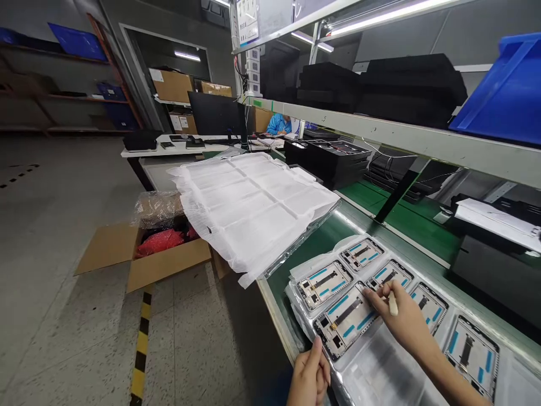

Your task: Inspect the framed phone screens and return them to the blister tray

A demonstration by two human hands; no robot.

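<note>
On green bench [313,254], right hand [401,321] touching blue-labelled frames [344,321]

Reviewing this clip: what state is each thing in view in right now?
Left hand: raised at the tray edge, nothing visible in it.
Right hand: gripping a pale stick, fingertips at a phone screen module.
Clear plastic tray: lying on the bench, modules seated in it.
White foam sheet: spread flat, edges crumpled.
Cardboard box: open, flaps out, red plastic inside.
Monitor: screen dark.
Shelf light: lit.
</note>
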